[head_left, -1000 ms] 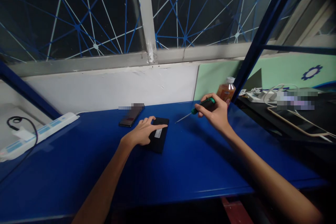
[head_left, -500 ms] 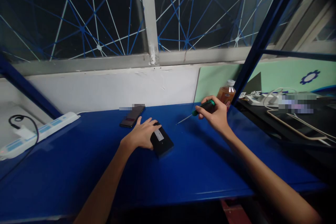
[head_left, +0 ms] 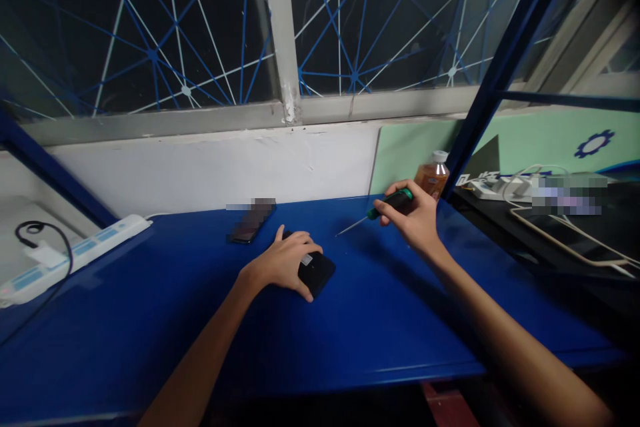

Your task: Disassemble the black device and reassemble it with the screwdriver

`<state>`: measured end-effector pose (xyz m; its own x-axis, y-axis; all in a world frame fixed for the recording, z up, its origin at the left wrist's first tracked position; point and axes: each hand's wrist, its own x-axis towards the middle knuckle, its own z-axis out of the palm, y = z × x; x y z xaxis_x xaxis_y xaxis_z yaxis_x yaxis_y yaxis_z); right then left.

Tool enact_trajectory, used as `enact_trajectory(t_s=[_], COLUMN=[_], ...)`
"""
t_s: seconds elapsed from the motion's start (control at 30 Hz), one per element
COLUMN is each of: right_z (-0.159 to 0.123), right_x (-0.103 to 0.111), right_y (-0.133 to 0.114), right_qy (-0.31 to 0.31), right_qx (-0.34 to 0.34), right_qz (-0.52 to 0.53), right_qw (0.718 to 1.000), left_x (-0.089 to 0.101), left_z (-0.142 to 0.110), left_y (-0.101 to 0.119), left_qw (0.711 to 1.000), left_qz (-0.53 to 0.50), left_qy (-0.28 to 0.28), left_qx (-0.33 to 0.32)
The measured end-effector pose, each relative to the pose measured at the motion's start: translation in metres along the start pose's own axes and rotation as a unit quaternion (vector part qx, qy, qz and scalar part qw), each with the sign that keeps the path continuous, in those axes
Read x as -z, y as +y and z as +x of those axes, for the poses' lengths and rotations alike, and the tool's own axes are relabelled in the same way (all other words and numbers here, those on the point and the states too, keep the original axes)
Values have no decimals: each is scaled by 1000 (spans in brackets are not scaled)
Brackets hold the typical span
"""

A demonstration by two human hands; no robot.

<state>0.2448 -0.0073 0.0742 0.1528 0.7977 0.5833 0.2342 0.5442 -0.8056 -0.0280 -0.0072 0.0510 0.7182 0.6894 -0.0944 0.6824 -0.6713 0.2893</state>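
Observation:
A flat black rectangular case (head_left: 320,271) with a small white label lies on the blue table. My left hand (head_left: 286,260) is closed over its left part, with the thumb at the near edge and the fingers across the top toward the far edge, hiding much of the label. In my right hand (head_left: 410,210) is a screwdriver (head_left: 395,201) with a green and black handle. Its thin metal shaft points down and left, the tip a little beyond the case and apart from it. A dark phone (head_left: 253,223) lies behind my left hand.
On the left lies a white power strip (head_left: 100,247) with a plugged-in black cable. A bottle (head_left: 434,173) of brown drink stands behind my right hand. At the right, a black surface holds another phone (head_left: 565,238) and cables. Blue frame posts (head_left: 500,80) rise at the sides.
My left hand has moved right and toward me along the case, its thumb now at the near edge. The case has turned slightly. My right hand with the screwdriver is almost unmoved.

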Motion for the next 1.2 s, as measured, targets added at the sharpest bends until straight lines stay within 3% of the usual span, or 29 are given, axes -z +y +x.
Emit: enact_trajectory(t_s=[0.23,0.57,1.2], right_z=[1,1,-3], right_x=[2,2,-3], right_y=[-3,-6,1], right_qy=[9,27,-2], right_qx=[1,3,4], right_qz=[10,45,56], right_qw=[1000,999,998], left_x=[-1,10,12], left_z=[4,1,1], left_y=[7,14,16], left_qw=[998,982,980], left_qz=[-5,-46,-44], left_qy=[54,176,189], left_qx=[-13,44,34])
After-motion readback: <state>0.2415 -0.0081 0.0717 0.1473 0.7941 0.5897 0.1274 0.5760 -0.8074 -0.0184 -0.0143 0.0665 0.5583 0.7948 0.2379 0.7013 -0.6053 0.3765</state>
